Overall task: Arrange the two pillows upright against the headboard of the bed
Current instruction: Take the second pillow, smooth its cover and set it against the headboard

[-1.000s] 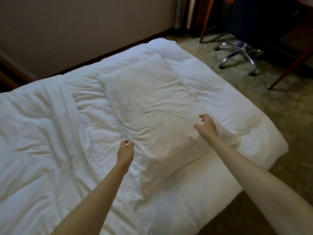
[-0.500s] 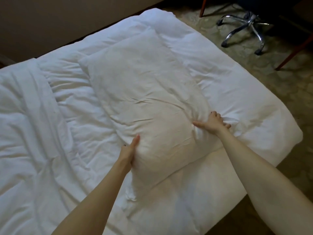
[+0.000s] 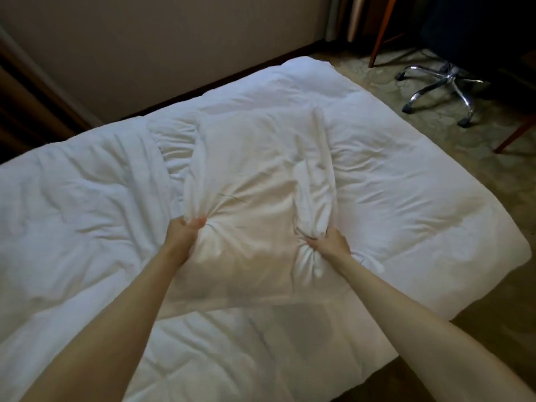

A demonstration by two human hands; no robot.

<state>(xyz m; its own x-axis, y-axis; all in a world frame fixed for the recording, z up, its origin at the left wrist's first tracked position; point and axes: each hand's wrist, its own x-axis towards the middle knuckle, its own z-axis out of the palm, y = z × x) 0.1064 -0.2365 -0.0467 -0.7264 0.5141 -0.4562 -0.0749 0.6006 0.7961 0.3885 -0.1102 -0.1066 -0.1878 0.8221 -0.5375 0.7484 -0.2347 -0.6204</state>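
A white pillow lies on the white duvet in the middle of the bed. My left hand is closed on its left side and bunches the cloth there. My right hand grips its right side, where the cover is gathered into folds. The pillow's near end is raised off the duvet and casts a shadow below it. Only one pillow is in sight. No headboard shows in this view.
A beige wall runs along the far side of the bed. To the right, on patterned carpet, stands a swivel chair with a chrome base, beside wooden furniture legs. The bed's corner is at the right.
Both hands went from hovering open over the pillow to pressing its sides, then clenched on the cloth. The pillow's near end has come up off the duvet.
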